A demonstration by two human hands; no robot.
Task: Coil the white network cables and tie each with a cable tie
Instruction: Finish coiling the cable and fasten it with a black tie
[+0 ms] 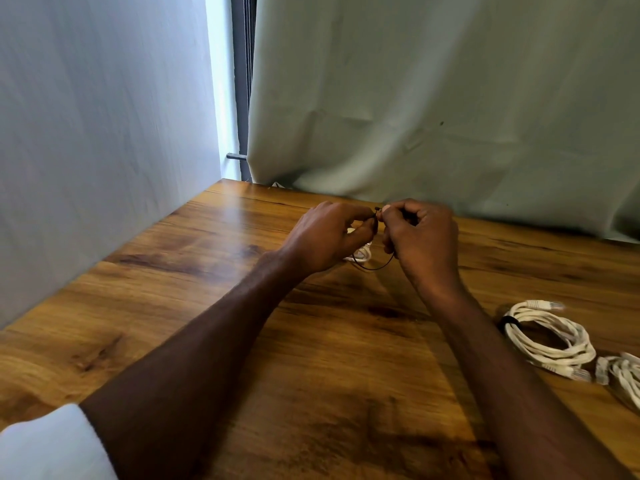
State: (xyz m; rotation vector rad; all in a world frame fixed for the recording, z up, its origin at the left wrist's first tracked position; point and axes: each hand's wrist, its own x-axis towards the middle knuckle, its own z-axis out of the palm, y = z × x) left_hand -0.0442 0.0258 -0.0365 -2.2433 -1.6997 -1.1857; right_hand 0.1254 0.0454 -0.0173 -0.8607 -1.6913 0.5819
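Left grip closed, thumb and forefinger pinched on one end of a thin black cable tie at the far middle of the desk. Right grip likewise closed, fingertips pinched on the tie's other end, knuckles curled inward. Both grips raised slightly off the desk surface and nearly touching at the fingertips, where a small dark tip of the tie protrudes. Tie hanging in a slack loop below and between the two grips. Small white network cable visible under the left grip, resting on the desk and largely hidden by the palm; tie loop passing close around or beside it, exact relation not determinable. Cannot tell whether the left grip also holds this cable. Second coiled white cable lying flat on the desk at the right, well apart from both grips, bound at its left edge by a black tie, connectors protruding at the top and lower right. Third white cable just beside it at the right frame edge, partly cut off. White sleeve at lower left. Pale curtain hanging behind the desk; plain wall on the left.
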